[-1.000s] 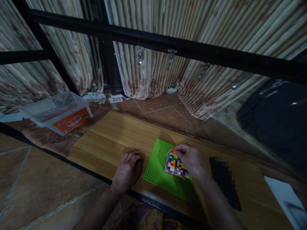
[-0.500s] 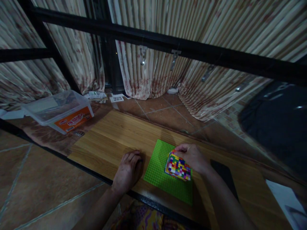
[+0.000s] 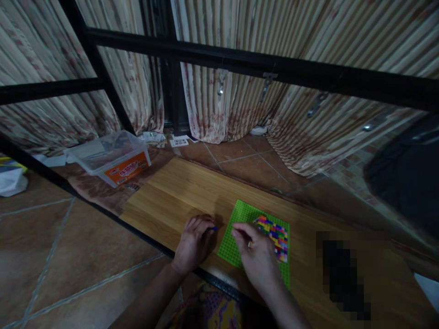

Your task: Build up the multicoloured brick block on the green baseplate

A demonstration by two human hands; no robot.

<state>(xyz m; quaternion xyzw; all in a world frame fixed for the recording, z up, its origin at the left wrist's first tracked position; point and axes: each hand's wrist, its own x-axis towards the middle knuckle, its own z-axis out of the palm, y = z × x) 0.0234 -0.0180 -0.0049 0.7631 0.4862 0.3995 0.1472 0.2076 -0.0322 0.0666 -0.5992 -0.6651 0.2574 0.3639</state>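
Long striped curtains with reddish marks hung at the back of the dim room, reaching down to a floor of brown tiles with pale joints. A black bar crossed in front of them, with small metal hooks on it. The table had a light brown wooden top and a black edge at the person's side. Beyond the far left end of the wood stood a transparent box with an orange label. On the wood lay a green studded board, and on its right part was a slab of many-coloured bricks. The right hand was above the board, partly covering the slab; its thumb and forefinger were close together, but whether they held something I could not see. The left hand, left of the board, pinched a small blue piece.
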